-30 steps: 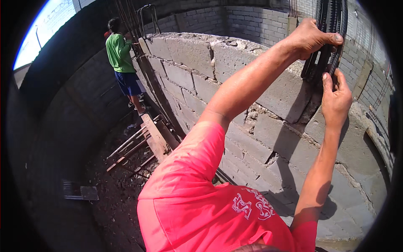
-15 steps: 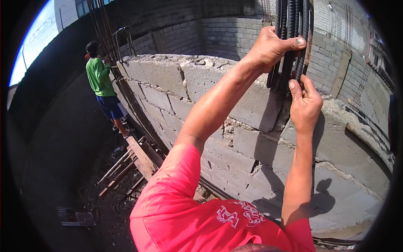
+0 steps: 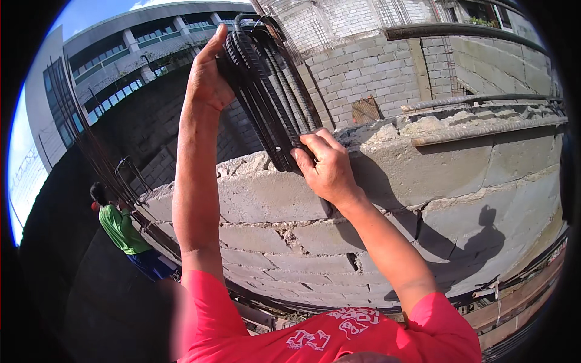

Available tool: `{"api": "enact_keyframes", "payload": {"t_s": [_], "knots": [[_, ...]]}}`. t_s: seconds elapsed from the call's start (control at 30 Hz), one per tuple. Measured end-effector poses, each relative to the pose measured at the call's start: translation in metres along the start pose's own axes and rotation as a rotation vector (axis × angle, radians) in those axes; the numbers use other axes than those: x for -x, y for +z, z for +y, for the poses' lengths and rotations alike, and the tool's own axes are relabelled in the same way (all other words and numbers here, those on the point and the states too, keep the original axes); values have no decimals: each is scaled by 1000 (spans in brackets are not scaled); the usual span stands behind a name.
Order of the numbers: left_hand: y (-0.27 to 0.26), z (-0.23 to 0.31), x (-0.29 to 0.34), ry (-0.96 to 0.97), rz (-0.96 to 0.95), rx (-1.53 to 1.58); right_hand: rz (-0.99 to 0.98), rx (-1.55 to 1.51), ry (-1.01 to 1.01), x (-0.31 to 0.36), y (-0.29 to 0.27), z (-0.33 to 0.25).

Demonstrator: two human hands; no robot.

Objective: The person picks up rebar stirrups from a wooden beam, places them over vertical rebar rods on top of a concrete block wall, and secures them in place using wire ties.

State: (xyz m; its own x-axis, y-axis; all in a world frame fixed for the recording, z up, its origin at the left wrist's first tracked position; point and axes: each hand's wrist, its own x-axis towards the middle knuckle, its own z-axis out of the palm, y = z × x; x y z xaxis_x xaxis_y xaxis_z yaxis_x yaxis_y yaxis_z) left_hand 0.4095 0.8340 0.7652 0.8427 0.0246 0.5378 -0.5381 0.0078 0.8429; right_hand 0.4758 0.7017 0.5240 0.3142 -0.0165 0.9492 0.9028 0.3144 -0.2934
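Right hand (image 3: 327,169), frame centre: fingers clasped on bundle of dark ribbed steel rebar stirrups (image 3: 272,91). Left hand (image 3: 209,75), upper centre: gripping bundle top. Bundle rests atop grey concrete block wall (image 3: 423,181). Person in green shirt (image 3: 121,230), far left.

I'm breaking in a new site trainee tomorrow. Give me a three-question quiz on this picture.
1. True or false: both hands grip the bundle of bent rebar.
2. Which hand is higher on the bundle? A) left hand B) right hand
3. Fill in: the bundle is held over the top of a concrete block ____.

Key: 1 true; 2 A; 3 wall.
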Motion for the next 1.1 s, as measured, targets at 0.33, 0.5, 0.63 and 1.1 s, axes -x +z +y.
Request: {"api": "enact_keyframes", "payload": {"t_s": [0.33,0.5,0.63,1.1], "knots": [[45,6,-2,-50,353,-190,-61,-21,-69,1,-2,7],[41,5,0,5,335,-176,-62,-25,-81,1,-2,6],[49,6,1,-10,293,-221,-44,-7,-86,6,-3,7],[75,-30,29,311,460,-387,-262,-10,147,-11,-29,8]]}}
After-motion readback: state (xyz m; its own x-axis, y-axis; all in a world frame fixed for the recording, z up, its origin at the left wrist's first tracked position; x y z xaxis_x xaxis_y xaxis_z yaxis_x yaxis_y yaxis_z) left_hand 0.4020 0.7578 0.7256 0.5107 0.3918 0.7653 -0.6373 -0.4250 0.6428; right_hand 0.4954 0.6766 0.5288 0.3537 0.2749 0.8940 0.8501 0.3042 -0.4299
